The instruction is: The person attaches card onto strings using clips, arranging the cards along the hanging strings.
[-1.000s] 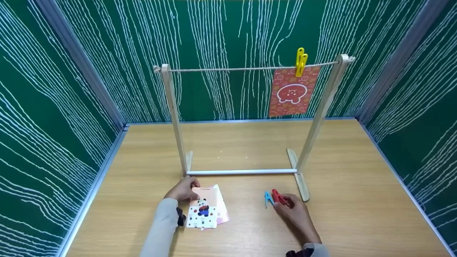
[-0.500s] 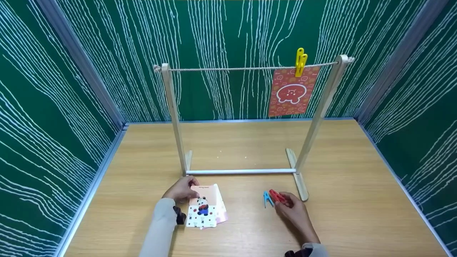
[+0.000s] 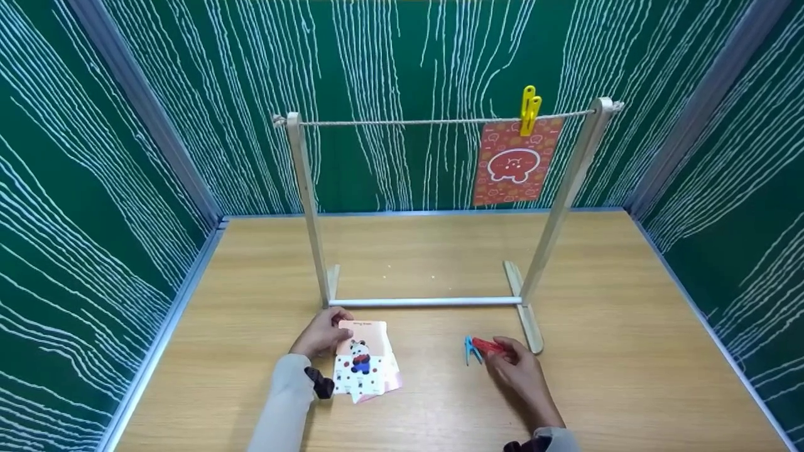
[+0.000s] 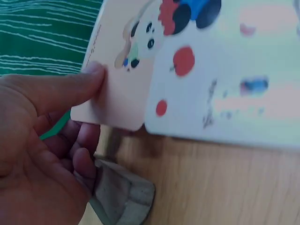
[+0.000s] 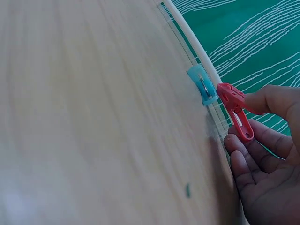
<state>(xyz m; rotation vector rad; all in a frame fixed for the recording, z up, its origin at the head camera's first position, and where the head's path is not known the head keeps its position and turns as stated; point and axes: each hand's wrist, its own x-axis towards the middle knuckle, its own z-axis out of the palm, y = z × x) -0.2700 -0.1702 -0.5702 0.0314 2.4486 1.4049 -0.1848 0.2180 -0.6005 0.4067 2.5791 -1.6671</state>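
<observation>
My left hand (image 3: 321, 333) pinches a card with a panda picture (image 3: 361, 361) by its upper left corner. In the left wrist view the thumb lies on the face of the panda card (image 4: 126, 98), fingers behind it. Under it a pinkish-white card (image 3: 392, 376) partly shows, mostly hidden. On the right, my right hand (image 3: 518, 367) holds a red clothespin (image 3: 488, 346) between thumb and fingers. A blue clothespin (image 3: 472, 350) stands on the table just left of the red one. The right wrist view shows the red clothespin (image 5: 236, 110) near the blue clothespin (image 5: 203, 85).
A wooden stand (image 3: 308, 207) carries a rope (image 3: 408, 122) across its top. From the rope's right part hangs a red card (image 3: 515, 166), held by a yellow clothespin (image 3: 529, 113). A white bar (image 3: 427, 302) joins the stand's feet. Green walls surround the wooden table (image 3: 251, 263).
The panda card has risen slightly and shifted a little right in my left hand, baring more of the card beneath. The red clothespin has tipped flatter in my right hand.
</observation>
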